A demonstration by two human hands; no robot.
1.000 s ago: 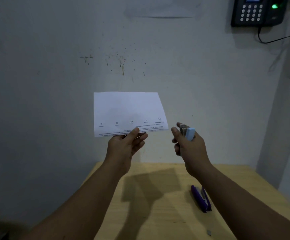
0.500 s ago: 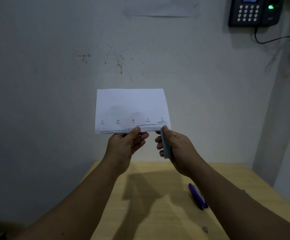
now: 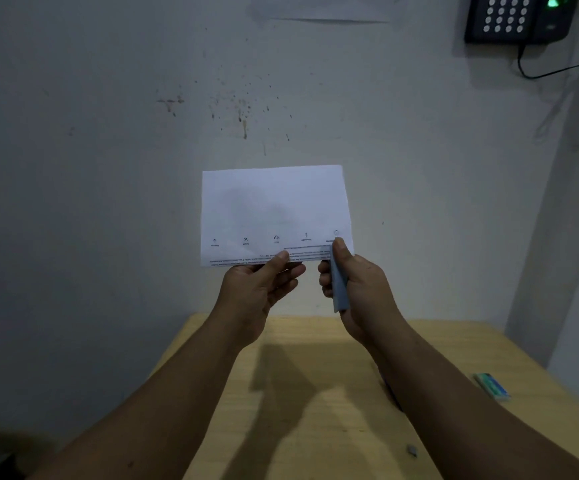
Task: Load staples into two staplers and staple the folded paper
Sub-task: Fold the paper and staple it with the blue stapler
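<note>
Holding the paper (image 3: 274,209) up at mid-frame against the wall, the left hand (image 3: 256,289) pinches its lower edge near the middle. The right hand (image 3: 353,289) is clenched around a pale blue stapler (image 3: 338,289), whose long axis runs almost upright, nose at the sheet's lower right corner, thumb on top. The corner appears to sit in the stapler's mouth, so a squeeze would likely staple it. Table (image 3: 315,427) lies below; whether the second stapler is there cannot be told.
</note>
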